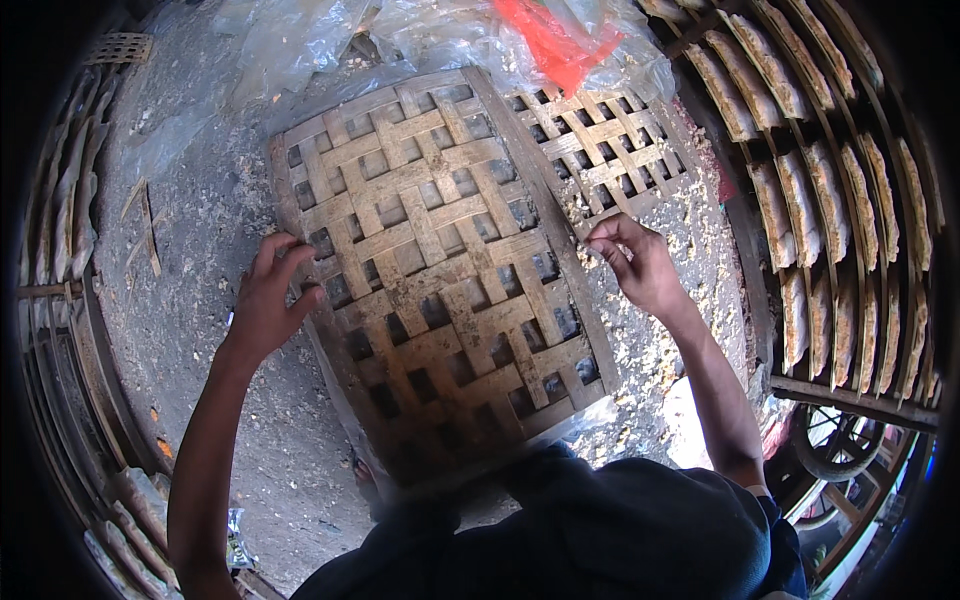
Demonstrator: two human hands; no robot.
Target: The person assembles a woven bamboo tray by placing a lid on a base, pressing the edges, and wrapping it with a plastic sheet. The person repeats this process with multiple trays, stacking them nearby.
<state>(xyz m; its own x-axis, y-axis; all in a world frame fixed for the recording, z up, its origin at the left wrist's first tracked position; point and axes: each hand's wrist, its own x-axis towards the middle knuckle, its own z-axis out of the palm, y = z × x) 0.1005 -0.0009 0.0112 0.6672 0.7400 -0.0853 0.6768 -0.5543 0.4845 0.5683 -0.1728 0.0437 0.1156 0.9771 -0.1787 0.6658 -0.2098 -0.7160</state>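
Observation:
A large woven bamboo rack with a wooden frame lies slantwise in front of me, its near end close to my body. By its left rail is my left hand, thumb and forefinger apart, their tips at the frame's edge. Along the opposite rail my right hand has its thumb and fingers drawn together in a pinch. Whatever is between those fingertips is too small to make out. A second woven rack lies just beyond, partly under the first one's right side.
Pale crumbs litter the grey floor. Clear plastic sheets and a red plastic bag lie at the far side. Shelves with rows of pale slabs rise at right; more racks stand left. A spoked wheel shows lower right.

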